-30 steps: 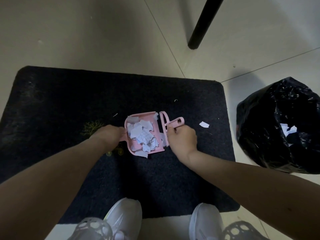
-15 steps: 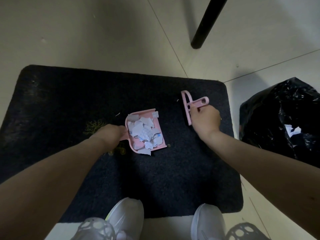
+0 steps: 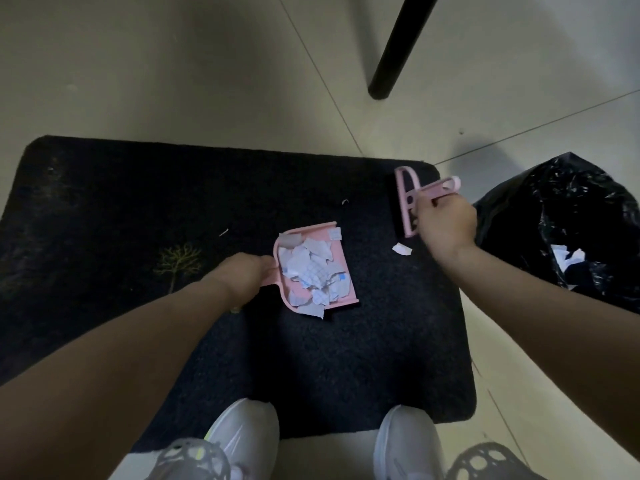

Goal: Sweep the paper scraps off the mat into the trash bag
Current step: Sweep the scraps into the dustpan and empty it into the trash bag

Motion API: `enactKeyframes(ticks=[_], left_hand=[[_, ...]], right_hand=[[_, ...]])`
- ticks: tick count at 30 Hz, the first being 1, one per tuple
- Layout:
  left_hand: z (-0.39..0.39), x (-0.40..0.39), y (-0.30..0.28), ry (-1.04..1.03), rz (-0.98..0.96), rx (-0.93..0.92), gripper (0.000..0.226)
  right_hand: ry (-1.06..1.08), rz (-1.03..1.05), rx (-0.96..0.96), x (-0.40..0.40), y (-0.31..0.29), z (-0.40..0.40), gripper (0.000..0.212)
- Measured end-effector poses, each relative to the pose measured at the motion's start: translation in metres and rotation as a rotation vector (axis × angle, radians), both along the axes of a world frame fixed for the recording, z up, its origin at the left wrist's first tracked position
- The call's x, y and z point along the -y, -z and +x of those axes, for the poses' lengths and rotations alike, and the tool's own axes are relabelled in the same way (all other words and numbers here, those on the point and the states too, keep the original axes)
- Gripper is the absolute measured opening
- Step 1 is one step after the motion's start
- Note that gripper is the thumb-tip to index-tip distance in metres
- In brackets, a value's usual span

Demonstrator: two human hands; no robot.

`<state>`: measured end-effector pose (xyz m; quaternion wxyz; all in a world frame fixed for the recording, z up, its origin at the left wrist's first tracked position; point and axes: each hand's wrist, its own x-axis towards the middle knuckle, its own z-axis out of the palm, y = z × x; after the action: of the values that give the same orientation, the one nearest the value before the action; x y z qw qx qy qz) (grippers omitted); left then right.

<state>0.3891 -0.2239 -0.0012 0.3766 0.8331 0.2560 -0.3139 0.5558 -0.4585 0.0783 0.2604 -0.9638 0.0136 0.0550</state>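
A pink dustpan [image 3: 347,268] rests on the dark mat [image 3: 104,209], heaped with white paper scraps [image 3: 311,271]. My left hand [image 3: 242,277] grips its handle from the left. My right hand [image 3: 445,221] holds a pink hand brush [image 3: 405,199] near the mat's right edge, bristles facing left. One loose scrap [image 3: 401,249] lies on the mat just below the brush. Two tiny slivers [image 3: 344,201] [image 3: 223,232] lie farther left. A black trash bag [image 3: 554,216] sits on the floor to the right, with scraps visible inside.
A black furniture leg [image 3: 391,60] stands on the tiled floor [image 3: 173,64] beyond the mat. My two white shoes [image 3: 242,434] [image 3: 405,441] stand on the mat's near edge. A yellow tree print [image 3: 178,261] marks the mat's left half.
My right hand carried the brush away from the dustpan, right and away toward the mat's right edge. The dustpan stayed put in my left hand. A loose scrap shows again below the brush.
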Motion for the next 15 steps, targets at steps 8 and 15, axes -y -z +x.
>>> enactKeyframes(ticks=[8,15], left_hand=[[0.045,0.054,-0.016,0.067,0.061,-0.006,0.029],[0.061,0.078,-0.018,0.323,0.291,-0.111,0.033]], right_hand=[[0.092,-0.102,-0.057,0.050,0.018,0.010,0.045],[-0.009,0.000,-0.192,0.044,0.032,-0.014,0.039]])
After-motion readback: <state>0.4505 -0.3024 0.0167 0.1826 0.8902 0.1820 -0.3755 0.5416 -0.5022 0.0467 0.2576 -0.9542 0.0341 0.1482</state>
